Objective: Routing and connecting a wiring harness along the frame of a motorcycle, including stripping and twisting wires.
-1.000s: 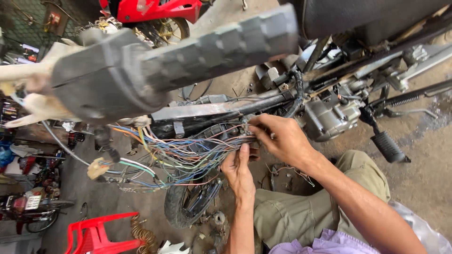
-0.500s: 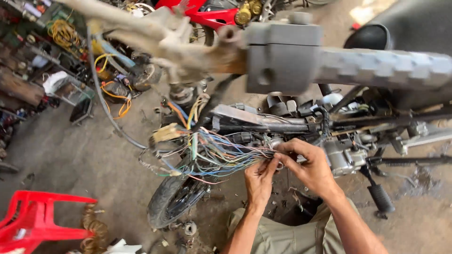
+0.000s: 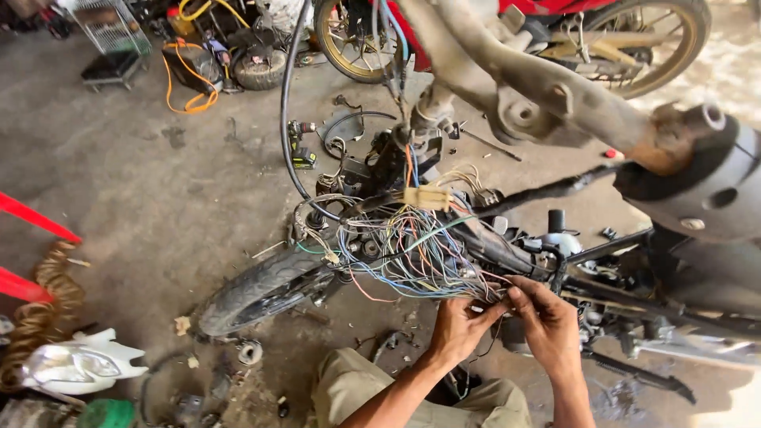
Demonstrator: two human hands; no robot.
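A stripped motorcycle frame [image 3: 602,285] stands in front of me with a tangled bundle of coloured wires [image 3: 412,254] spilling from its front. My left hand [image 3: 460,329] and my right hand [image 3: 547,325] meet at the bundle's lower right end, fingertips pinching thin wires there. A cream plastic connector [image 3: 426,196] hangs above the bundle. The handlebar with its grey grip [image 3: 697,182] crosses close to the camera at the upper right. The front tyre [image 3: 254,292] lies low to the left.
A red motorcycle with a gold wheel [image 3: 349,40] stands behind. An orange hose [image 3: 178,79] and a wire basket [image 3: 111,32] sit at the far left. A red plastic stool [image 3: 24,254], coiled springs [image 3: 43,309] and a white fairing piece [image 3: 79,364] lie on the concrete floor at the left.
My view has swung to the left and down, so the handlebar grip moved to the right. Both hands stayed at the wire bundle, fingers still working its end.
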